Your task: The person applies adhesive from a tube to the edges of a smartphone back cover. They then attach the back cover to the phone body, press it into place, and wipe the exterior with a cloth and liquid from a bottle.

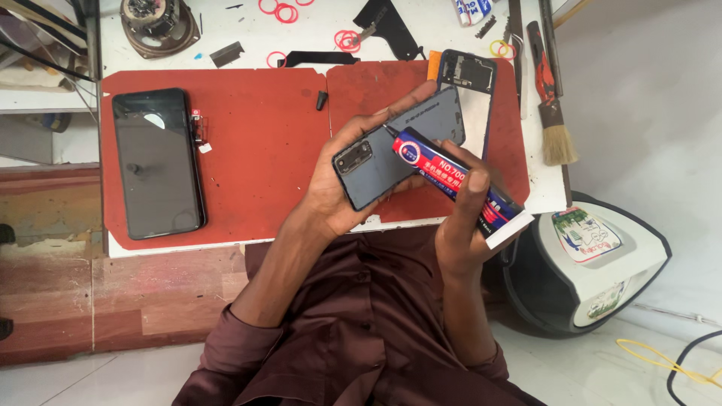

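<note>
My left hand (338, 180) holds a dark grey phone back cover (421, 139) with a camera cut-out, tilted above the red mat (256, 150). My right hand (462, 225) grips a blue and red glue tube (451, 174), its black nozzle tip touching the cover's upper edge. A phone frame (468, 71) with a blue rim lies on the mat just beyond the cover. A black phone screen (158, 162) lies face up at the mat's left side.
On the white bench (241, 30) lie red rubber bands (282, 11), a round motor part (158, 22), a brush (553, 113), black metal pieces (387, 26) and small tools. A white and black device (594, 263) stands on the floor to the right.
</note>
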